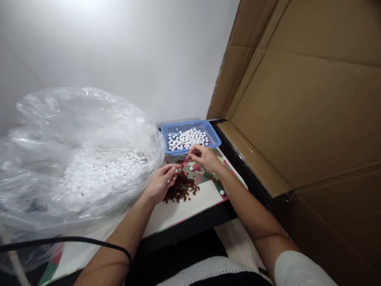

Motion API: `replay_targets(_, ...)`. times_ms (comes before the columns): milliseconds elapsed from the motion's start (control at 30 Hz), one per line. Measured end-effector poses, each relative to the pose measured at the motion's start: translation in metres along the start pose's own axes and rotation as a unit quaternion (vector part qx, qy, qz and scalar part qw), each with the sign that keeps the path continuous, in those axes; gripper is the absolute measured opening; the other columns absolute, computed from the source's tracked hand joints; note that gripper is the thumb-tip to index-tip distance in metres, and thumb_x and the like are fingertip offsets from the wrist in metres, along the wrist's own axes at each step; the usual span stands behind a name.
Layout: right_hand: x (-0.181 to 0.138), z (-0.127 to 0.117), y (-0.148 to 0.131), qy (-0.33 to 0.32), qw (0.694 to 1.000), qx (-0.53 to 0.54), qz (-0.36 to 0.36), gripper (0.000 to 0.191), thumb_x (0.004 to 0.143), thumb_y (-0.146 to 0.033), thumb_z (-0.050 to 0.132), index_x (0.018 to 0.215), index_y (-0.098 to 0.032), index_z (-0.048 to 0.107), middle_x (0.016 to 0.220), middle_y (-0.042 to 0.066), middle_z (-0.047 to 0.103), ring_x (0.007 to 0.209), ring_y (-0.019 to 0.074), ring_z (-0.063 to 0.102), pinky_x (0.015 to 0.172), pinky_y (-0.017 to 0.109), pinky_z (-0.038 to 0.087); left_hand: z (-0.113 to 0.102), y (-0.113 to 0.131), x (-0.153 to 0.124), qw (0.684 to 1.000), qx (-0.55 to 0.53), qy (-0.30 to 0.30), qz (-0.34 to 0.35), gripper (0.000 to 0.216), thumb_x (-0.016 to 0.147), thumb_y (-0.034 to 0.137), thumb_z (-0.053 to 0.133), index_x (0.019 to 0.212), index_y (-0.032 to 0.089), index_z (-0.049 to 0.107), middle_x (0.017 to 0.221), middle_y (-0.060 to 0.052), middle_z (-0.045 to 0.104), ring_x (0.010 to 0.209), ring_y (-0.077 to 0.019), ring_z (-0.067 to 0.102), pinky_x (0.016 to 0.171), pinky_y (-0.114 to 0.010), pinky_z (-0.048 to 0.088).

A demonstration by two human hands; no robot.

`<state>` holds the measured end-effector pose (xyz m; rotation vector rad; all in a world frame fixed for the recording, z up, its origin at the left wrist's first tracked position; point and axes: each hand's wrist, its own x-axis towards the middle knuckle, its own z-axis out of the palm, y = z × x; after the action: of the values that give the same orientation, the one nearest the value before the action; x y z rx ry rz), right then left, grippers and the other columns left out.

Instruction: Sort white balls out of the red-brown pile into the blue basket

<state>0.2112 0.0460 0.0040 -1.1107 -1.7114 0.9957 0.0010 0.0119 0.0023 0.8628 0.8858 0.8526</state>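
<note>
My left hand (159, 183) is closed on a small white ball (176, 171), its thumb and forefinger pressed together. Close by on the right, my right hand (204, 157) is pinched; what lies between its fingertips is too small to make out. Beneath and beside my left hand spreads a heap of small dark red, star-like pieces (185, 187), partly hidden by that hand. One loose white ball (191, 169) rests on the patterned cover just below my right hand. Another loose ball (222, 192) lies near the table's front edge.
Behind my hands stands a blue basket (216, 139) holding many white balls (189, 139). A large clear plastic bag (89, 107) of white balls fills the left side. Cardboard (312, 99) walls the right. A black cable (74, 239) crosses my left forearm.
</note>
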Motion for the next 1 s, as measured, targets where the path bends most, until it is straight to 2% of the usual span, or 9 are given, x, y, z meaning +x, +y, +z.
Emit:
replay_targets(133, -0.007, 0.003, -0.008, -0.037, 0.982, 0.181, 0.031, 0.022, 0.082, -0.037, 0.066, 0.085, -0.017, 0.057, 0.078, 0.003, 0.068, 0.072, 0.0138, 0.065, 0.069, 0.027, 0.051, 0.000, -0.003, 0.003, 0.998, -0.038, 0.041, 0.018, 0.037, 0.064, 0.032, 0.082, 0.093, 0.013, 0.067, 0.073, -0.002, 0.058, 0.055, -0.0033, 0.040, 0.042, -0.013, 0.024)
replay_targets(233, -0.013, 0.014, -0.011, -0.074, 0.967, 0.239, 0.055, 0.026, 0.077, -0.037, 0.072, 0.087, -0.017, 0.058, 0.081, 0.004, 0.070, 0.072, 0.0143, 0.067, 0.066, 0.027, 0.052, 0.000, -0.005, 0.004, 0.995, -0.062, 0.069, 0.027, 0.034, 0.063, 0.034, 0.083, 0.079, 0.010, 0.065, 0.073, -0.003, 0.059, 0.056, -0.0031, 0.042, 0.040, -0.012, 0.024)
replay_targets(367, -0.017, 0.027, -0.012, -0.072, 0.969, 0.229, 0.058, 0.026, 0.073, -0.037, 0.076, 0.083, -0.016, 0.064, 0.077, 0.003, 0.069, 0.068, 0.0138, 0.065, 0.063, 0.026, 0.050, 0.000, -0.005, 0.005, 0.995, -0.070, 0.062, 0.028, 0.035, 0.065, 0.038, 0.081, 0.079, 0.010, 0.066, 0.065, 0.001, 0.053, 0.050, -0.0019, 0.038, 0.037, -0.013, 0.020)
replay_targets(467, -0.016, 0.031, -0.012, -0.069, 0.971, 0.226, 0.046, 0.023, 0.073, -0.036, 0.076, 0.081, -0.015, 0.067, 0.081, 0.003, 0.067, 0.068, 0.0118, 0.060, 0.064, 0.026, 0.048, -0.001, -0.006, 0.005, 0.995, -0.065, 0.064, 0.032, 0.037, 0.064, 0.038, 0.082, 0.085, 0.011, 0.067, 0.064, 0.001, 0.054, 0.049, -0.0020, 0.038, 0.037, -0.013, 0.020)
replay_targets(600, -0.015, 0.032, -0.011, -0.074, 0.968, 0.234, 0.056, 0.024, 0.073, -0.037, 0.074, 0.081, -0.016, 0.067, 0.086, 0.003, 0.067, 0.068, 0.0114, 0.058, 0.065, 0.026, 0.048, -0.002, -0.007, 0.005, 0.996, -0.047, 0.069, 0.043, 0.037, 0.062, 0.038, 0.083, 0.082, 0.012, 0.066, 0.061, 0.001, 0.053, 0.048, -0.0026, 0.039, 0.037, -0.013, 0.019)
replay_targets(1000, -0.015, 0.039, -0.009, -0.055, 0.975, 0.212, 0.046, 0.027, 0.071, -0.039, 0.076, 0.080, -0.015, 0.066, 0.081, 0.002, 0.065, 0.074, 0.0133, 0.059, 0.072, 0.028, 0.048, 0.001, -0.007, 0.003, 0.996, -0.030, 0.074, 0.044, 0.035, 0.062, 0.038, 0.083, 0.075, 0.012, 0.064, 0.056, 0.003, 0.052, 0.045, -0.0019, 0.036, 0.037, -0.013, 0.017)
